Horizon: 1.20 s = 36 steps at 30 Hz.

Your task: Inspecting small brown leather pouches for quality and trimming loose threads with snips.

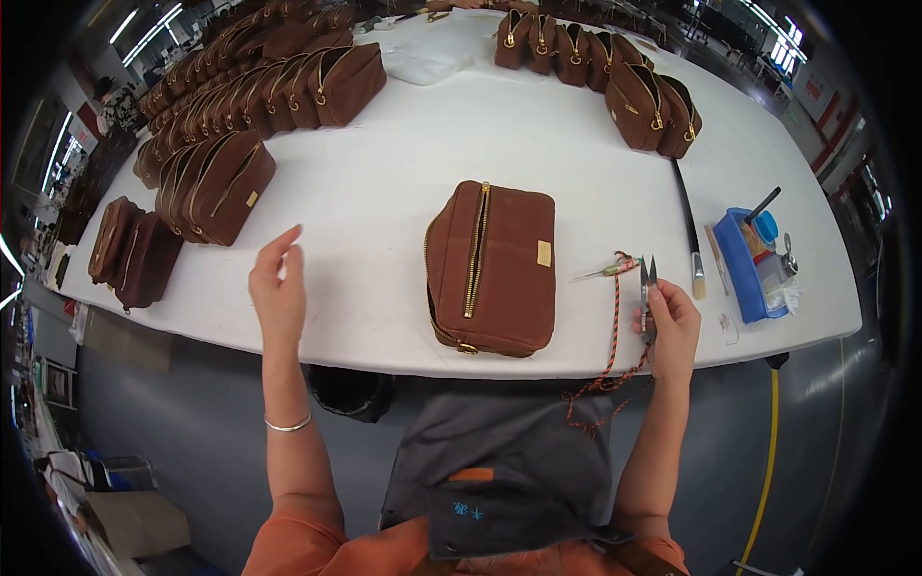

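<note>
The right hand (669, 326) is closed around small snips (647, 288) at the near table edge; the left hand (277, 288) hangs open, holding nothing; the brown zip bag (492, 267) lies between them; farther off, rows of brown bags (240, 106) line the white table (538, 144).

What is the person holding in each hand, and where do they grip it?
The right hand holds small thread snips by the handle end, blades pointing up. The left hand holds nothing; it is open above the white table.

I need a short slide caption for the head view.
Right hand holds snips beside a brown pouch; left hand hovers empty.
</note>
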Available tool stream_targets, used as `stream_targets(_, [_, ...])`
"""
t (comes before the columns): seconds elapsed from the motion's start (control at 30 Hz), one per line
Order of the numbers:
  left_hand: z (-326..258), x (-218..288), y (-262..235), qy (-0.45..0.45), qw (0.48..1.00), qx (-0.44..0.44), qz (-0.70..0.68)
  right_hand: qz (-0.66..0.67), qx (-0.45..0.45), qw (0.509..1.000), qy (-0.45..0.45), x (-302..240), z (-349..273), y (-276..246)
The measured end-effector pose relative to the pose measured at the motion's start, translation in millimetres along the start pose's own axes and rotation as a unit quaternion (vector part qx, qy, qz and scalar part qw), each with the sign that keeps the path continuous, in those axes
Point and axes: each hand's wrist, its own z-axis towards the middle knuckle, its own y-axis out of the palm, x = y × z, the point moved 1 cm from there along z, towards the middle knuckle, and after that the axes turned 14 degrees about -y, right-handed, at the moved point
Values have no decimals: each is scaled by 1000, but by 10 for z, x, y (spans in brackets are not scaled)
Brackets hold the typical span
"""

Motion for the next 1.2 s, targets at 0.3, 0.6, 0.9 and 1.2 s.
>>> stream_targets(0.3, [-73,810,1105,-312,721,-504,-360,116,52,992,22,51,18,-26])
stream_targets(0.6, [-237,1462,1098,-87,704,-531,-464,102,38,994,23,-143,-63,32])
stream_targets(0.9, [-374,1308,1056,-50,802,-500,-323,144,-2,989,-33,-520,-39,255])
stream_targets(1.2, [-636,1374,806,-36,820,-492,-290,166,-40,984,-47,-991,52,552])
